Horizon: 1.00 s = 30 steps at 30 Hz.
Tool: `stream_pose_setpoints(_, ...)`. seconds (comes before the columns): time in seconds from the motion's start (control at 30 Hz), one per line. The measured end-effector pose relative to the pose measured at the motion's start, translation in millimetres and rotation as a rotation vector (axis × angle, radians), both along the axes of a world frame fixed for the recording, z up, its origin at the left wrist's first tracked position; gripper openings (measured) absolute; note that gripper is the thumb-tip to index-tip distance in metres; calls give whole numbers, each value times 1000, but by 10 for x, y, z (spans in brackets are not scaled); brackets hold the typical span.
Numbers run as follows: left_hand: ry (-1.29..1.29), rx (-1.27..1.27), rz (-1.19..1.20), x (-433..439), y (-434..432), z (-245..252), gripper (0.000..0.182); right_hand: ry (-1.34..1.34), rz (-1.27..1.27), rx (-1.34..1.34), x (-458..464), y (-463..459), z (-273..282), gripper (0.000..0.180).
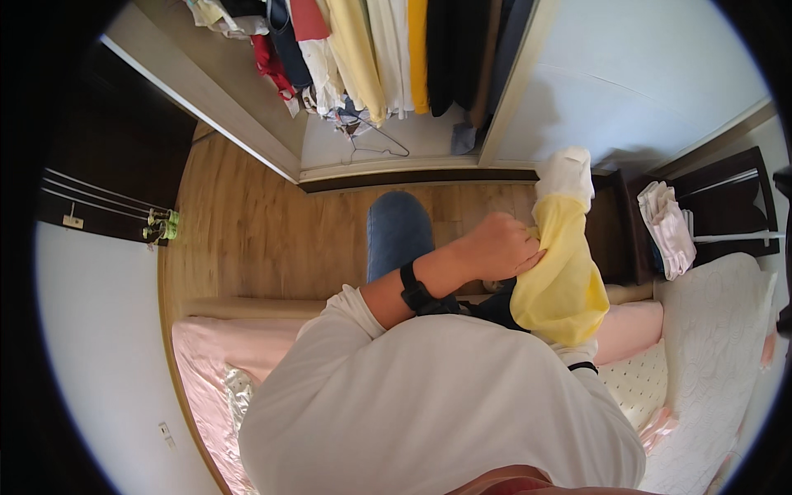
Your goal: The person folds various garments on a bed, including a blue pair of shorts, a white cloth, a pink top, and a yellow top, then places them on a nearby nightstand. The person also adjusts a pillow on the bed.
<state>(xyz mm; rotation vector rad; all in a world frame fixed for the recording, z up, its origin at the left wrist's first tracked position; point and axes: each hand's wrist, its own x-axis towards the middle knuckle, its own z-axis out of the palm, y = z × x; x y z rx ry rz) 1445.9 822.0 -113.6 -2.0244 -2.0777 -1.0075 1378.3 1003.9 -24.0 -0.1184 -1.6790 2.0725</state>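
My left hand [504,246], with a black strap on its wrist, pinches the edge of a yellow cloth garment [560,266]. This fabric hangs around my right forearm, bunched and loose near the elbow. White fabric [564,176] continues from its far end and covers the place where my right hand would be. No skin of the right hand shows, so its fingers cannot be made out. A black band [583,367] circles my right sleeve. My bent knee in blue denim [399,232] is to the left of the cloth.
Ahead, an open wardrobe [390,162] holds hanging clothes [352,55] and a loose wire hanger [380,150]. Folded pink cloth [667,229] rests by dark furniture [637,229] at right. A bed with pink bedding [204,346] and a patterned pillow [637,377] lies around me. Wooden floor [266,235] shows in front.
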Motion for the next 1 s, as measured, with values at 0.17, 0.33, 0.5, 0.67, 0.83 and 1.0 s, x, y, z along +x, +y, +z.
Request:
stream_pose_setpoints(0.17,-266,225,319,-97,13,207,30,-35,-22,-10,112,-7,-226,38)
stream_pose_setpoints(0.33,-563,378,142,-99,214,306,56,-204,-48,-20,694,-148,-866,39)
stream_pose_setpoints(0.5,-1237,-123,-309,114,-12,250,54,-319,-77,-64,1085,-289,-1316,40)
stream_pose_setpoints(0.67,-1129,-425,-444,-98,-38,88,75,-339,-99,-89,1122,-307,-1468,42)
stream_pose_setpoints(0.83,-876,295,269,-77,153,-78,62,-333,-121,-119,1029,-231,-1488,43)
stream_pose_setpoints(1.0,-867,228,-99,-26,50,-149,58,-324,-138,-123,986,-205,-1484,45)
